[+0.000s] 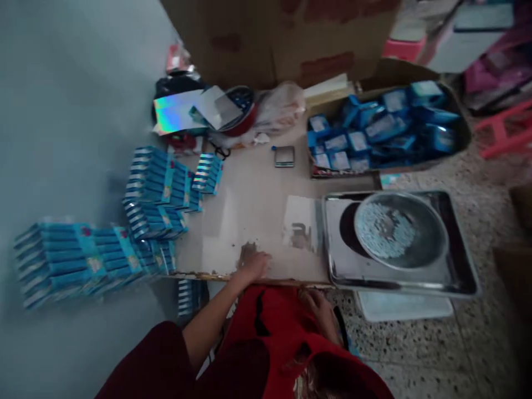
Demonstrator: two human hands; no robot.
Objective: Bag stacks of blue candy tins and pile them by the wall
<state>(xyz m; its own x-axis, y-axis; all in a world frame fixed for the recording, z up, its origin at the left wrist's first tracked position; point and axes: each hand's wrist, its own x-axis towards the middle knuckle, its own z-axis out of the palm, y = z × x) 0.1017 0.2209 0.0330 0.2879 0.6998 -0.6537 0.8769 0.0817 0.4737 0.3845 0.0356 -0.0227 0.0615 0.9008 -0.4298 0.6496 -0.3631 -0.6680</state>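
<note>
My left hand rests at the front edge of the cardboard-covered table, its fingers lying on the surface with nothing seen in them. Below the table edge, my right hand lies against the red apron, fingers stretched out and holding nothing visible. Right of the hands, a round metal bowl with many small pale pieces sits on a metal tray. The picture is somewhat blurred.
Stacked blue boxes line the wall at left, with a small stack nearby. A small scale-like device lies mid-table. Behind the tray, a carton holds many blue packets. A plastic bag sits at the back.
</note>
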